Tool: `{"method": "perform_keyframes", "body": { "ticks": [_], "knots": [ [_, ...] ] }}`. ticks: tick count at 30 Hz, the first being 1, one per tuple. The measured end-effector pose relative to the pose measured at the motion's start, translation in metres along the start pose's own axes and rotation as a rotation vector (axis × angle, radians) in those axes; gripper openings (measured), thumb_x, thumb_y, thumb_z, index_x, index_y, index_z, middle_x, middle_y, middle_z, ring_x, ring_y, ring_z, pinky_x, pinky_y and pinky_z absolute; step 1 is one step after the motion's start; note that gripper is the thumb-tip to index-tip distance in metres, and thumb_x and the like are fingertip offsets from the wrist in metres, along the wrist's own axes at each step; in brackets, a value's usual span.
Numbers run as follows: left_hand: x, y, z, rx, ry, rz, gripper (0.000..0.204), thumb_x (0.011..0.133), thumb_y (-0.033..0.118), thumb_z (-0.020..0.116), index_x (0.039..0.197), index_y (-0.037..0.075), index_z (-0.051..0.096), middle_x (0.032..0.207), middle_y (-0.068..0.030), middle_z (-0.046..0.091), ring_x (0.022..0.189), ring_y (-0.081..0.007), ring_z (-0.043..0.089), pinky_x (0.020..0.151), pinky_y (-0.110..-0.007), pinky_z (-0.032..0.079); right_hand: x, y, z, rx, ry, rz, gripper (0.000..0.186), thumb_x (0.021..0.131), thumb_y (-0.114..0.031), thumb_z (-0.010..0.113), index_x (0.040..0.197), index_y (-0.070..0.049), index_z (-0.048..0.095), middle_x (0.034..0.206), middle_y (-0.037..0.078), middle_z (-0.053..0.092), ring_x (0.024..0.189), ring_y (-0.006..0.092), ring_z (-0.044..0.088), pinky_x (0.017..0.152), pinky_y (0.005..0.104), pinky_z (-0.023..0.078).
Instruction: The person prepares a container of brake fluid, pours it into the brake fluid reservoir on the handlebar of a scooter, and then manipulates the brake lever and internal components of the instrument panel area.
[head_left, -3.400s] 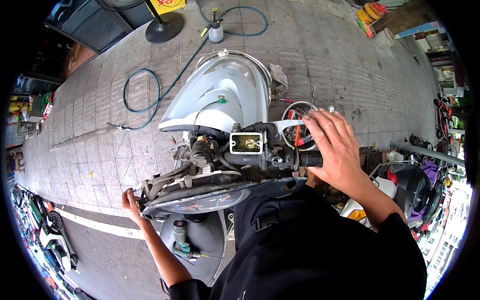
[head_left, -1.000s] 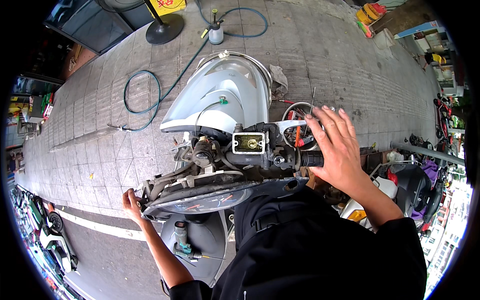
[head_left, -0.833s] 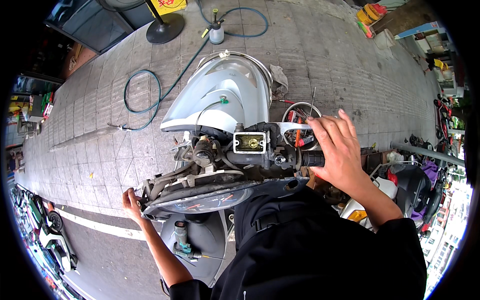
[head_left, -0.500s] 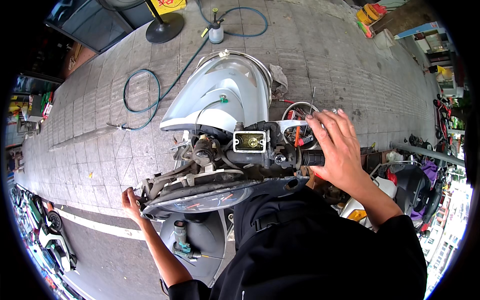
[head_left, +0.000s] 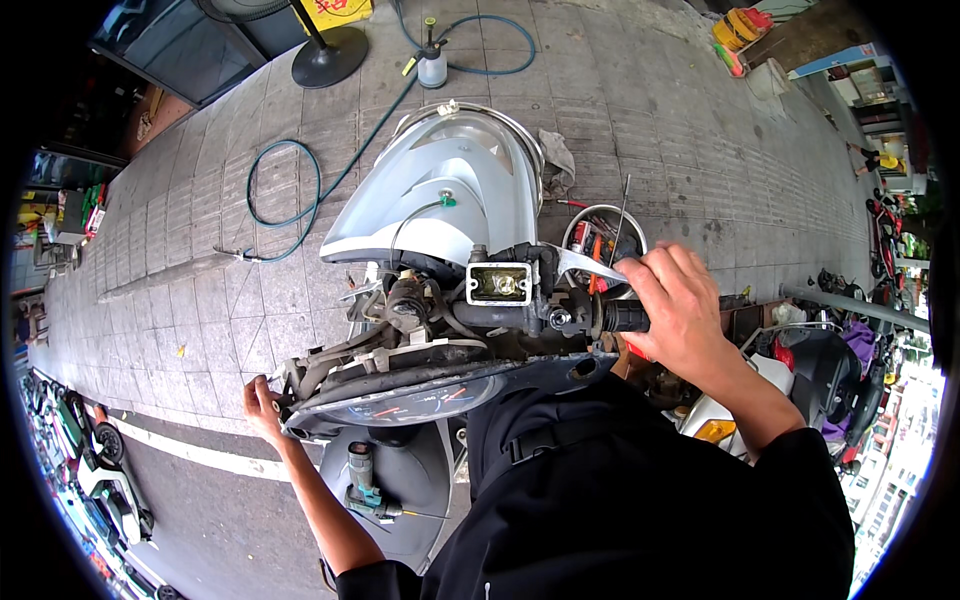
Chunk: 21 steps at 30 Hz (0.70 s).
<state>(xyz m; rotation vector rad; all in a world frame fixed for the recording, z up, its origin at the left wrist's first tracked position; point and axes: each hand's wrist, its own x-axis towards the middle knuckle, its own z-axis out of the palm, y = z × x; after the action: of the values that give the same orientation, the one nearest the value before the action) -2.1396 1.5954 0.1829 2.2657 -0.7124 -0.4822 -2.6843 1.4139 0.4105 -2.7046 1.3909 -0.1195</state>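
Note:
A scooter's stripped front end is before me: a pale blue front cover point(head_left: 440, 190), bare handlebar parts and an instrument cluster point(head_left: 415, 403). On the handlebar's right side sits a brake fluid reservoir point(head_left: 499, 285), its top off and yellowish fluid inside. My right hand point(head_left: 682, 300) is closed round the silver brake lever point(head_left: 590, 264), fingers curled over its outer end, with the palm by the black grip point(head_left: 627, 317). At the far left end of the handlebar point(head_left: 290, 395), my left hand point(head_left: 262, 408) is wrapped on, its fingers partly hidden.
A cordless drill point(head_left: 364, 480) lies on the scooter's grey floorboard. Beyond the right grip stands a round bin of tools point(head_left: 606, 225). A hose point(head_left: 318, 190), a spray bottle point(head_left: 432, 66) and a fan base point(head_left: 330, 56) are on the paving. Another scooter point(head_left: 765, 385) stands at right.
The fingers of my right hand have curled inward, and the brake lever has swung toward the grip. My left hand stays in place. A person has come into view at the far right.

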Motion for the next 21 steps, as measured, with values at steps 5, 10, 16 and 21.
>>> {"method": "perform_keyframes", "body": {
  "ticks": [5,10,16,21],
  "knots": [
    [-0.002,0.002,0.001,-0.003,0.007,0.008,0.037,0.099,0.040,0.061,0.096,0.004,0.070,0.059,-0.0021,0.058,0.056,-0.0105,0.051,0.055,-0.031,0.040,-0.002,0.001,0.000,0.004,-0.017,-0.009,0.074,0.043,-0.018,0.093,0.109,-0.006,0.062,0.098,0.007,0.053,0.088,0.0259,0.054,0.072,0.0400,0.047],
    [0.000,0.000,0.001,-0.010,0.007,0.021,0.036,0.099,0.039,0.061,0.098,0.004,0.071,0.059,-0.0023,0.058,0.056,-0.0108,0.051,0.056,-0.031,0.040,-0.005,0.002,0.001,0.011,0.000,-0.035,0.073,0.043,-0.019,0.093,0.109,-0.006,0.063,0.095,0.007,0.052,0.084,0.0247,0.053,0.068,0.0392,0.045],
    [0.003,-0.007,-0.001,0.006,-0.016,0.021,0.037,0.099,0.039,0.061,0.100,0.004,0.071,0.059,-0.0028,0.060,0.056,-0.0110,0.052,0.055,-0.032,0.040,0.006,-0.008,-0.010,-0.046,0.007,0.039,0.104,0.045,-0.019,0.094,0.138,-0.005,0.051,0.132,0.014,0.054,0.123,0.0328,0.052,0.106,0.0485,0.043],
    [0.003,-0.006,-0.001,0.012,0.001,0.036,0.037,0.100,0.039,0.061,0.100,0.004,0.071,0.059,-0.0028,0.060,0.054,-0.0109,0.051,0.054,-0.032,0.039,0.003,-0.005,-0.005,-0.028,-0.083,0.098,0.114,0.046,-0.021,0.095,0.147,-0.006,0.043,0.147,0.015,0.047,0.138,0.0338,0.043,0.118,0.0522,0.032]
  ]
}}
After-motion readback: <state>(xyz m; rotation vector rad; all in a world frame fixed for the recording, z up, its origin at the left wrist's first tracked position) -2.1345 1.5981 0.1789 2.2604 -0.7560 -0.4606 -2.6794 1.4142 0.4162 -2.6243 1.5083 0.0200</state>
